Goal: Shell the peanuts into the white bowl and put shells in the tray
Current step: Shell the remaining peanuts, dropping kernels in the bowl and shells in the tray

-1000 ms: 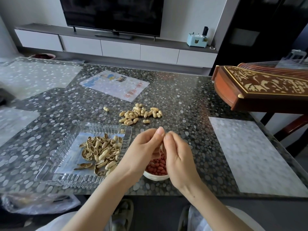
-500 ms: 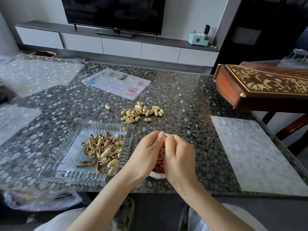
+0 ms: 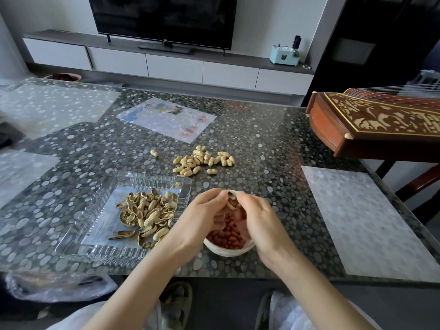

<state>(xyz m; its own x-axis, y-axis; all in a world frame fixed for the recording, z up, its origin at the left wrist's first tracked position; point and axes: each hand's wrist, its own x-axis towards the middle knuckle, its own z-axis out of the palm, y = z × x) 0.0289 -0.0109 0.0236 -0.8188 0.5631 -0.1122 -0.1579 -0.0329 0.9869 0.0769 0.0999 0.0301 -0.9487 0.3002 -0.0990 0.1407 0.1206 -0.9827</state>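
Observation:
My left hand (image 3: 197, 217) and my right hand (image 3: 258, 217) meet over the white bowl (image 3: 226, 250), which holds red-skinned kernels (image 3: 228, 234). Between the fingertips of both hands is a split peanut shell (image 3: 231, 199), its halves pulled apart and each pinched by a hand. Left of the bowl stands a clear glass tray (image 3: 95, 206) with a heap of empty shells (image 3: 147, 213). A pile of whole peanuts (image 3: 202, 161) lies farther back on the table, with one stray peanut (image 3: 154, 153) to its left.
The pebble-patterned glass table (image 3: 262, 144) carries a printed sheet (image 3: 166, 119) at the back and a pale mat (image 3: 364, 217) on the right. A carved wooden zither (image 3: 376, 125) overhangs the right edge. A plastic bag (image 3: 54, 285) lies below the near edge.
The hands sank lower over the bowl. The shell between the fingertips has come open, and its halves now show.

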